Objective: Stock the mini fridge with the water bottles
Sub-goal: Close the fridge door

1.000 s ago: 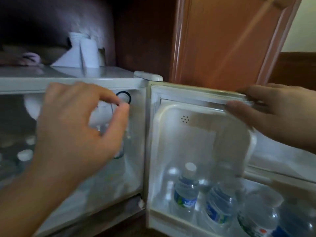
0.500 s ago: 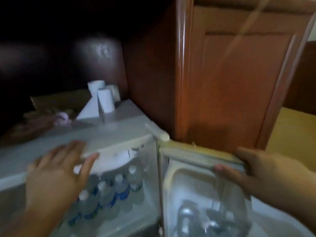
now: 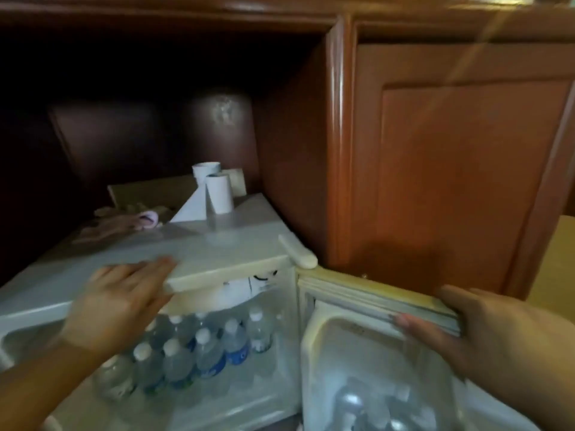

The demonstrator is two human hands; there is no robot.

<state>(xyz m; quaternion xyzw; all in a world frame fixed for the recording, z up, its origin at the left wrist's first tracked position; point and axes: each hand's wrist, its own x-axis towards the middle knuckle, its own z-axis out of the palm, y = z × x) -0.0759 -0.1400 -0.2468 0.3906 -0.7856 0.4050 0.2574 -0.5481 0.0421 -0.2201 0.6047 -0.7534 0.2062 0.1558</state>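
right hand [image 3: 485, 340] grip curled over top edge of open white fridge door [image 3: 373, 293] | clear plastic water bottles [image 3: 199, 353] inside white mini fridge [image 3: 217, 253], below left hand [image 3: 124, 300] lying flat, fingers straight, on its top | white paper rolls [image 3: 214, 191] beyond

bottles [image 3: 217, 356]: you see blue labels; print too blurred to read
fridge [image 3: 236, 244]: you find no legible text
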